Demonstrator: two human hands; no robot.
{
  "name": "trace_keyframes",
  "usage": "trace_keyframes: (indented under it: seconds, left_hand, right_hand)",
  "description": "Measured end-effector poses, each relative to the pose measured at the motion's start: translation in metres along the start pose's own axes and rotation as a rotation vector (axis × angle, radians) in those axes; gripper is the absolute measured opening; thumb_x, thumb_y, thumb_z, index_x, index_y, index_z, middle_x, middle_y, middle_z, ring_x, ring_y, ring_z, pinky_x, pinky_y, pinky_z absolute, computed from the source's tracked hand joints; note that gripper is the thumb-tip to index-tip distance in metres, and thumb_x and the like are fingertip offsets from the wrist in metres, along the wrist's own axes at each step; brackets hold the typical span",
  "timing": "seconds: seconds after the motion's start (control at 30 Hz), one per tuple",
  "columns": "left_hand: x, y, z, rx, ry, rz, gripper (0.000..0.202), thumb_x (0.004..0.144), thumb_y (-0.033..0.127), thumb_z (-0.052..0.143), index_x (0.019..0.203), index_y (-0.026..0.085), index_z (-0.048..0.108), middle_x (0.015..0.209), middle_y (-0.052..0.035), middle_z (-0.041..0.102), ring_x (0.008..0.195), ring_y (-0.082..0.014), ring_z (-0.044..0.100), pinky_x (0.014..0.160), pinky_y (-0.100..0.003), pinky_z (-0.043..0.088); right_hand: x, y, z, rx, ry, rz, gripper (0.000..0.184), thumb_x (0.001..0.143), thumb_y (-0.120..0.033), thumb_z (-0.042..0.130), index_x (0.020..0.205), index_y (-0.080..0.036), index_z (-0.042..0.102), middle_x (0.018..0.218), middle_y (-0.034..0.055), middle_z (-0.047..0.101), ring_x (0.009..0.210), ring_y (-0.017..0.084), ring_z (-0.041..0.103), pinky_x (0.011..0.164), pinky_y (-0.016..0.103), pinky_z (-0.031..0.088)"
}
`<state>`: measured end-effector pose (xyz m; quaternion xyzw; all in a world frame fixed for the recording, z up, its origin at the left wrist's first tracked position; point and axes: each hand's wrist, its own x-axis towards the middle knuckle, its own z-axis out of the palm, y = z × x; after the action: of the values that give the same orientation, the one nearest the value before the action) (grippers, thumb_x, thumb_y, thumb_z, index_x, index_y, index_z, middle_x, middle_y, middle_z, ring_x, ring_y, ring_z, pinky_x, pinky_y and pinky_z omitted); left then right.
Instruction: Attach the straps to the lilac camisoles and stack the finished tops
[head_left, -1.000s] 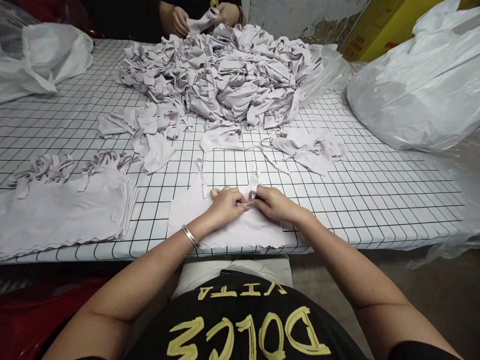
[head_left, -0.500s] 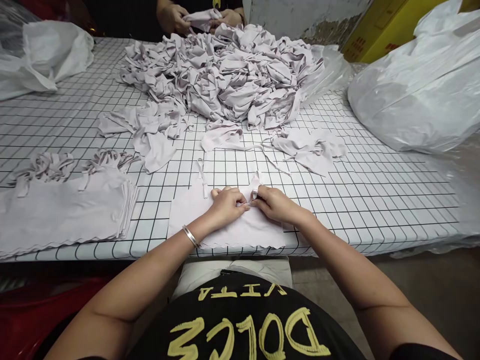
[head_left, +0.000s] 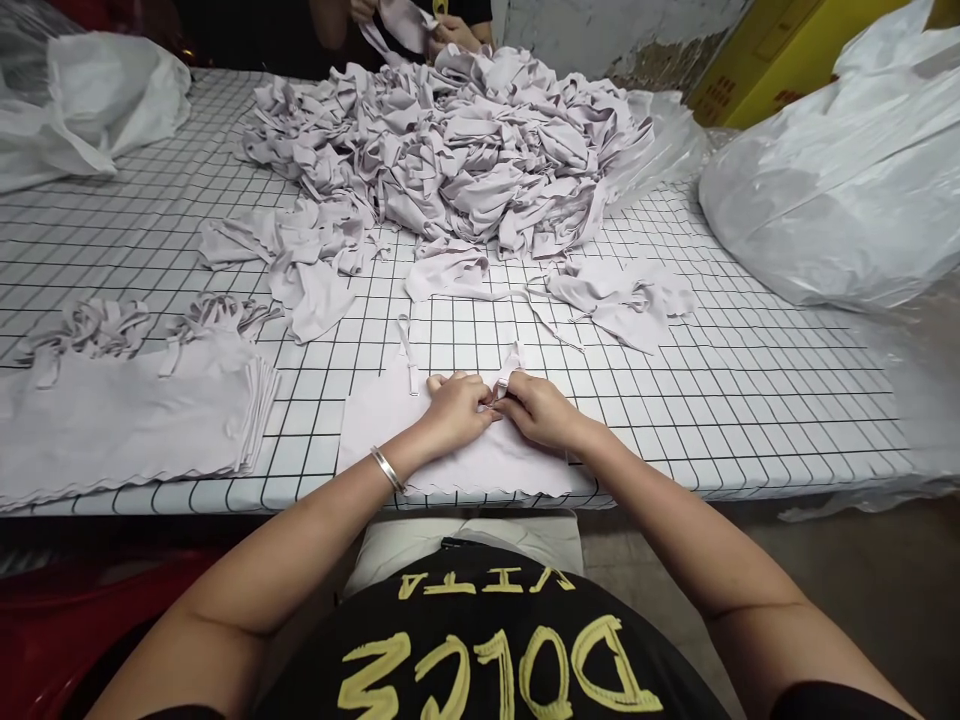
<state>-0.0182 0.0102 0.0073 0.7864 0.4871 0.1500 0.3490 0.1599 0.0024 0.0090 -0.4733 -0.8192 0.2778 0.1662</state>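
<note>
A flat pale lilac garment [head_left: 375, 425] with a scalloped hem lies at the table's near edge, one thin strap stretched out above it. My left hand [head_left: 454, 410] and my right hand [head_left: 541, 410] meet over its top edge, both pinching its other strap [head_left: 508, 368] between fingertips. A silver bangle circles my left wrist.
A neat stack of the same garments [head_left: 127, 420] lies at the left. A big tangled heap [head_left: 450, 150] fills the far middle of the grid-patterned table [head_left: 750, 390]. Another person's hands [head_left: 450, 30] work at the far side. White plastic bags [head_left: 840, 180] sit right and far left.
My hands stay pinched together on the strap, barely shifting. The person opposite has lifted a garment higher.
</note>
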Motion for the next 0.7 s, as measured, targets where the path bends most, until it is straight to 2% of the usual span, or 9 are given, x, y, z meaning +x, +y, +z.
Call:
trace_keyframes:
  seconds: [0.1,0.23,0.33,0.4,0.5,0.6,0.63,0.67,0.7]
  left_hand:
    - [0.001,-0.003,0.000,0.006,-0.010,0.005,0.023,0.082,0.034,0.064,0.068,0.017,0.057,0.085,-0.0026,0.066,0.095,-0.0241,0.051,0.086,-0.041,0.022]
    - [0.003,-0.008,0.004,0.047,-0.021,0.042,0.021,0.084,0.036,0.062,0.074,0.018,0.058,0.086,-0.0029,0.064,0.097,-0.0253,0.051,0.088,-0.042,0.024]
    - [-0.002,-0.005,0.006,0.137,0.073,0.079,0.022,0.082,0.037,0.068,0.093,0.020,0.059,0.104,-0.0057,0.062,0.105,-0.0268,0.050,0.093,-0.043,0.025]
    - [-0.016,-0.002,0.003,0.235,0.191,0.102,0.039,0.081,0.037,0.069,0.113,0.021,0.054,0.120,-0.0097,0.056,0.114,-0.0291,0.046,0.099,-0.046,0.022]
    - [-0.056,-0.010,-0.010,0.367,0.324,0.034,0.048,0.087,0.040,0.061,0.129,0.022,0.045,0.130,-0.0132,0.051,0.120,-0.0308,0.043,0.102,-0.047,0.021]
    - [-0.106,-0.036,-0.027,0.483,0.452,-0.282,0.042,0.092,0.045,0.048,0.124,0.017,0.048,0.123,-0.0160,0.054,0.114,-0.0334,0.046,0.094,-0.049,0.029]
    - [-0.120,-0.046,-0.031,0.516,0.477,-0.392,0.043,0.091,0.048,0.048,0.120,0.016,0.051,0.118,-0.0165,0.055,0.111,-0.0347,0.047,0.091,-0.050,0.032]
    - [-0.131,-0.054,-0.034,0.535,0.487,-0.473,0.043,0.089,0.050,0.049,0.115,0.015,0.053,0.114,-0.0162,0.056,0.109,-0.0353,0.048,0.088,-0.050,0.033]
    - [-0.139,-0.061,-0.036,0.536,0.478,-0.518,0.041,0.088,0.051,0.051,0.108,0.016,0.055,0.109,-0.0148,0.057,0.106,-0.0350,0.049,0.086,-0.050,0.034]
  right_hand:
    - [0.000,-0.002,0.002,0.192,0.048,0.045,0.010,0.085,-0.024,0.054,0.077,-0.019,0.052,0.077,0.0035,0.055,0.073,0.017,0.051,0.069,0.031,0.040]
    - [0.010,-0.004,0.000,0.687,0.144,0.238,0.024,0.079,-0.042,0.065,0.079,-0.019,0.056,0.079,0.0023,0.060,0.068,0.015,0.054,0.065,0.029,0.044]
    - [0.036,0.002,-0.012,0.848,0.245,0.414,0.031,0.075,-0.046,0.069,0.078,-0.018,0.057,0.078,0.0045,0.063,0.058,0.012,0.052,0.057,0.029,0.043]
    - [0.054,0.010,-0.027,0.739,0.261,0.494,0.032,0.074,-0.047,0.071,0.076,-0.018,0.058,0.075,0.0059,0.063,0.057,0.013,0.052,0.055,0.029,0.043]
    - [0.057,0.014,-0.057,0.253,0.294,0.541,0.035,0.079,-0.051,0.064,0.068,-0.018,0.057,0.067,0.0059,0.061,0.062,0.017,0.055,0.057,0.030,0.040]
    - [0.017,0.006,-0.071,-0.205,0.329,0.578,0.046,0.080,-0.062,0.056,0.062,-0.019,0.052,0.062,0.0051,0.058,0.063,0.019,0.054,0.056,0.030,0.034]
    - [-0.002,0.002,-0.068,-0.224,0.263,0.613,0.049,0.077,-0.066,0.055,0.063,-0.020,0.053,0.062,0.0045,0.058,0.062,0.019,0.053,0.054,0.029,0.033]
    - [-0.022,-0.002,-0.061,-0.187,0.134,0.643,0.049,0.073,-0.068,0.059,0.065,-0.020,0.053,0.062,0.0036,0.059,0.059,0.018,0.052,0.052,0.028,0.032]
    - [-0.041,-0.005,-0.051,-0.158,0.054,0.669,0.048,0.067,-0.066,0.065,0.065,-0.020,0.053,0.062,0.0024,0.058,0.056,0.016,0.051,0.050,0.027,0.030]
